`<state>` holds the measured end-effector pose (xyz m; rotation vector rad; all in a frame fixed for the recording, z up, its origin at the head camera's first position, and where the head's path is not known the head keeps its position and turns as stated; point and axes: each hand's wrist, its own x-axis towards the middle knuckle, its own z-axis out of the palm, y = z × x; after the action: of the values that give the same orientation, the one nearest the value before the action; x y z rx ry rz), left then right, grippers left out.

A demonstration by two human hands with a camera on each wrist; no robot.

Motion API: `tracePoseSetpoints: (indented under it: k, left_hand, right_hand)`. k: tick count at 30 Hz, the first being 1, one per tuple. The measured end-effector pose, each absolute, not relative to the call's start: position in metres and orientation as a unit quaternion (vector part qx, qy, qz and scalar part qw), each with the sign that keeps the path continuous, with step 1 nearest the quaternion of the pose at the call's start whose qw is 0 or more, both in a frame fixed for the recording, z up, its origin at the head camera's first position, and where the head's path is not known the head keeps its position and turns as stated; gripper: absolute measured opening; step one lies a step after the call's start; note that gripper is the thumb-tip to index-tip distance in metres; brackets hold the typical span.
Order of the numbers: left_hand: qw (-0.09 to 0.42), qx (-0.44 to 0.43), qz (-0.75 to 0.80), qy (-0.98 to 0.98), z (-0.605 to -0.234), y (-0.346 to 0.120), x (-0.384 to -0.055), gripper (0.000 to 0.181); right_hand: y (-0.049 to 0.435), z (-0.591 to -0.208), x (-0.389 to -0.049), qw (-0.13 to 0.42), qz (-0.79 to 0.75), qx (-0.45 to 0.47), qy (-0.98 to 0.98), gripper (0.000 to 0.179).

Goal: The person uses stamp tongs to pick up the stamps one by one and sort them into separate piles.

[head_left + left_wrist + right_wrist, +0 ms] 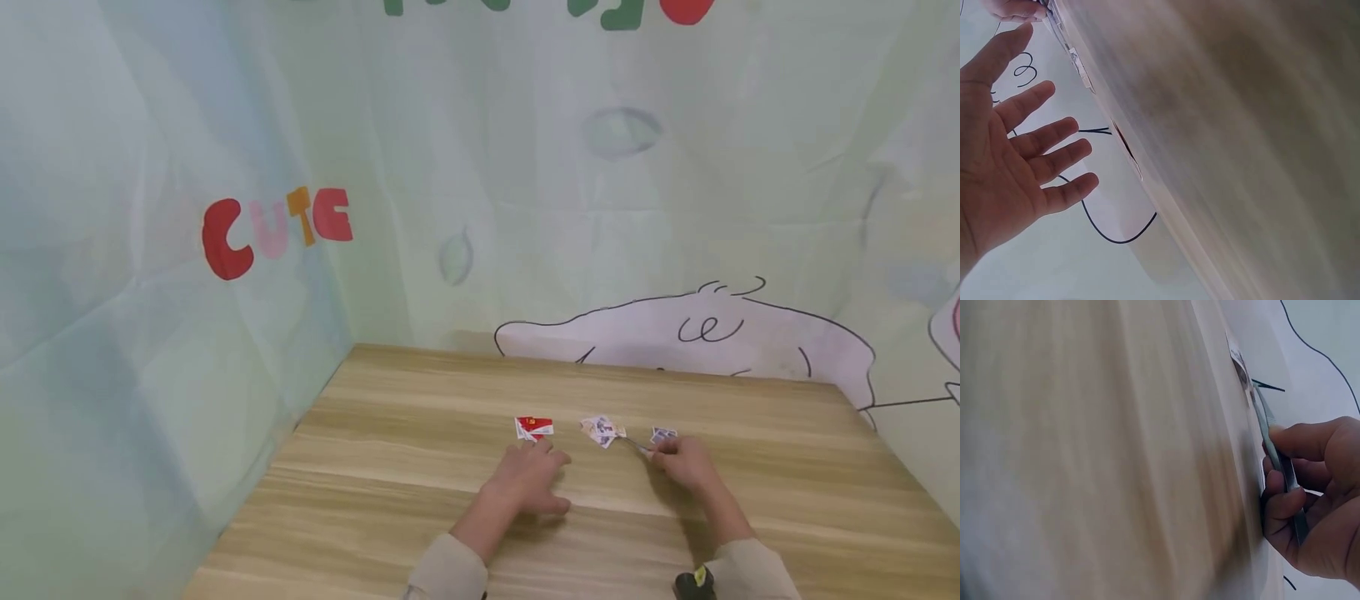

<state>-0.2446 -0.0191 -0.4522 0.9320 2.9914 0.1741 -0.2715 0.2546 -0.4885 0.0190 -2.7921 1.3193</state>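
My right hand grips a pair of metal tweezers, its fingers curled round the shanks. The tweezer tips reach the right edge of a middle pile of small, stamp-like printed papers; whether they pinch one I cannot tell. Spread and holding nothing, my left hand is just in front of a red and white pile of similar papers. In the left wrist view the left hand's fingers are apart and relaxed. A third, smaller group of dark-printed papers lies just beyond the right hand.
All the papers lie on a wood-grain table. A pale printed cloth hangs behind it and along its left side. The table's far edge runs close to that cloth. A dark device sits at the right wrist.
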Motion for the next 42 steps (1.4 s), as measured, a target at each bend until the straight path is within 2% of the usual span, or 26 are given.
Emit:
tracePoseSetpoints:
  k: [13, 18, 28, 42]
  left_hand:
    - [-0.002, 0.303, 0.043, 0.952, -0.452, -0.023, -0.240, 0.060]
    - [0.005, 0.298, 0.048, 0.953, -0.453, -0.033, -0.229, 0.058]
    - [-0.018, 0.296, 0.070, 0.952, -0.454, -0.049, -0.223, 0.059]
    - [-0.045, 0.287, 0.086, 0.953, -0.451, -0.070, -0.212, 0.058]
  right_hand:
    - [0.252, -0.488, -0.261, 0.035, 0.417, 0.015, -0.908, 0.010]
    - [0.261, -0.488, -0.243, 0.015, 0.402, 0.006, -0.915, 0.010]
    - [0.268, -0.485, -0.225, 0.001, 0.416, -0.029, -0.909, 0.013]
    - [0.267, -0.482, -0.202, 0.008, 0.440, -0.077, -0.895, 0.028]
